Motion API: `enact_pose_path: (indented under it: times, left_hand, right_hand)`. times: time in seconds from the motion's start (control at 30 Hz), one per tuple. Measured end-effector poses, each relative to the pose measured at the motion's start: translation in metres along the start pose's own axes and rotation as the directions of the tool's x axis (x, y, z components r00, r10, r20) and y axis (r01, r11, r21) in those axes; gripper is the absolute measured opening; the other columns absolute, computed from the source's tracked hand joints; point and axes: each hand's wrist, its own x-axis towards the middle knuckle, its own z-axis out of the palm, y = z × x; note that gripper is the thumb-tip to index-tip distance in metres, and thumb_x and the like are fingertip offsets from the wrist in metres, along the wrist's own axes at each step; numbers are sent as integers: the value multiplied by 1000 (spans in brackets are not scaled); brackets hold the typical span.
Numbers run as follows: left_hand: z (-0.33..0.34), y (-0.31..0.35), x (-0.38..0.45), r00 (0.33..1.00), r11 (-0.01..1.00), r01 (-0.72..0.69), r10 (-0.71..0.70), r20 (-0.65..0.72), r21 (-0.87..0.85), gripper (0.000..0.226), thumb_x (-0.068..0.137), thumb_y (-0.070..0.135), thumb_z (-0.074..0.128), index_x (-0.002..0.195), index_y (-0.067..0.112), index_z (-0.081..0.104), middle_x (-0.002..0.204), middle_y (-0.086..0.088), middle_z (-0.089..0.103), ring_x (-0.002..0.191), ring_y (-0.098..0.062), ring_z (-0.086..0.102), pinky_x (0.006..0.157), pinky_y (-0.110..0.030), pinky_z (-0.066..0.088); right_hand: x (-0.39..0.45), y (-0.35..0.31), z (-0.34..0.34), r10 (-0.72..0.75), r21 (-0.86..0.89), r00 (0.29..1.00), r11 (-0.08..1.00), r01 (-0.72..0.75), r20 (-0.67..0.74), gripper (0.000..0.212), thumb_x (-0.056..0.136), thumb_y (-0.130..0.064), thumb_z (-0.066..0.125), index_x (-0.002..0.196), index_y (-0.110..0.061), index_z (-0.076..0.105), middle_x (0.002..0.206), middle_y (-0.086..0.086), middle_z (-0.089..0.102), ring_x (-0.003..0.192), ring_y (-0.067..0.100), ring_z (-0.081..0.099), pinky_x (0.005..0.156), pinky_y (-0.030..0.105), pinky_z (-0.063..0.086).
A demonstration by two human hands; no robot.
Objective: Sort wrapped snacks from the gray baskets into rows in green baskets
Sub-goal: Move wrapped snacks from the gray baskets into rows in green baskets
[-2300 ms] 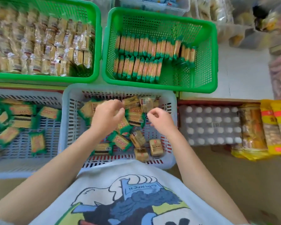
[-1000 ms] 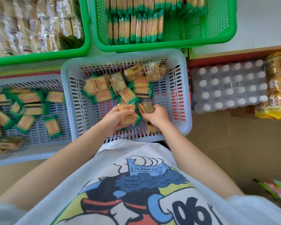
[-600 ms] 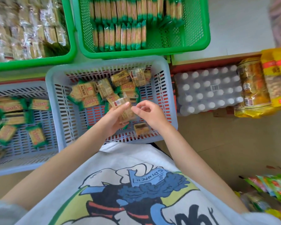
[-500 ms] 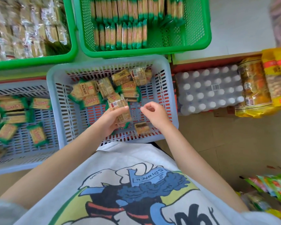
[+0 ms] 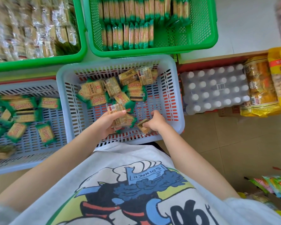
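A gray basket (image 5: 177, 98) in front of me holds loose wrapped snacks (image 5: 94, 91), some in green wrappers, some clear. My left hand (image 5: 107, 122) grips a small stack of clear-wrapped snacks (image 5: 118, 113) over the basket's near part. My right hand (image 5: 156, 121) pinches one clear-wrapped snack (image 5: 143, 126) lying on the basket floor. Behind it a green basket (image 5: 206, 44) holds rows of green-wrapped snacks standing on edge. A second green basket (image 5: 39, 62) at far left is packed with clear-wrapped snacks.
Another gray basket (image 5: 32, 161) at left holds scattered green-wrapped snacks. A shrink-wrapped pack of bottles (image 5: 216, 90) and yellow snack bags (image 5: 277, 75) lie to the right. Colourful packets (image 5: 276, 184) lie on the tiled floor at lower right.
My right hand dropped from beside the stack down to the basket floor and took hold of a single snack. My left hand keeps its stack. The view has drifted slightly.
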Motion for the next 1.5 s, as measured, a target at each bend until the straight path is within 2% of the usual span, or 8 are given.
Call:
enact_pose_path:
  times: [0.23, 0.43, 0.77, 0.97, 1.1, 1.2, 1.33, 1.5]
  left_hand:
    - [2, 20, -8, 998, 999, -38, 38, 53, -5, 73, 65, 40, 84, 130, 18, 58, 117, -7, 73, 114, -28, 67, 99, -43, 50]
    - [22, 55, -34, 983, 981, -153, 164, 85, -120, 65, 74, 35, 76, 132, 18, 50, 124, -10, 69, 104, -25, 70, 91, -41, 53]
    - [43, 98, -57, 949, 789, -257, 315, 9, -558, 51, 92, 58, 55, 114, 16, 75, 120, -14, 71, 107, -30, 70, 101, -48, 51]
    - [66, 102, -52, 920, 640, -299, 389, -38, -708, 53, 96, 56, 50, 113, 12, 74, 120, -14, 70, 102, -28, 71, 92, -43, 55]
    - [82, 106, -51, 909, 592, -300, 415, -37, -748, 57, 97, 57, 48, 122, 10, 67, 124, -13, 69, 109, -29, 69, 96, -45, 53]
    - [98, 111, -52, 905, 593, -314, 423, -45, -741, 60, 98, 55, 47, 129, 6, 63, 128, -16, 67, 117, -31, 66, 107, -48, 47]
    - [119, 112, -56, 900, 678, -353, 434, -36, -645, 61, 101, 55, 41, 132, 5, 60, 128, -15, 67, 118, -27, 66, 102, -40, 49]
    - [81, 111, -64, 894, 828, -420, 448, -13, -371, 65, 89, 48, 64, 145, 19, 48, 135, -12, 63, 121, -29, 63, 98, -42, 52]
  right_hand:
    - [-19, -6, -33, 53, 643, 999, 765, -35, -9, 53, 89, -4, 72, 138, 1, 52, 121, 15, 65, 101, 24, 66, 85, 34, 56]
    - [-57, -57, -78, -298, 894, 954, 431, 122, 14, 20, 93, 1, 63, 111, -7, 64, 100, 9, 74, 85, 16, 71, 79, 26, 59]
    - [-64, -107, -91, -467, 614, 864, 630, 476, -191, 17, 95, -20, 64, 111, -28, 63, 119, 11, 67, 113, 35, 64, 92, 59, 55]
    - [-69, -112, -87, -605, 424, 767, 650, 630, -212, 24, 94, -39, 57, 118, -38, 60, 122, 0, 67, 112, 18, 65, 95, 50, 55]
    - [-74, -105, -97, -649, 387, 758, 684, 618, -63, 80, 81, -66, 68, 146, -28, 44, 135, -10, 60, 120, 5, 59, 102, 34, 51]
    - [-82, -100, -94, -668, 391, 734, 647, 655, -125, 103, 69, -56, 85, 150, -26, 30, 137, -9, 52, 122, -1, 55, 97, 17, 49]
    - [-84, -103, -84, -580, 433, 751, 616, 658, -316, 95, 58, -52, 84, 138, -29, 38, 135, 1, 55, 120, 10, 60, 98, 30, 53]
    - [-89, -102, -105, -616, 465, 783, 669, 580, -89, 60, 85, -28, 80, 135, -20, 48, 114, -1, 66, 95, 5, 70, 78, 25, 58]
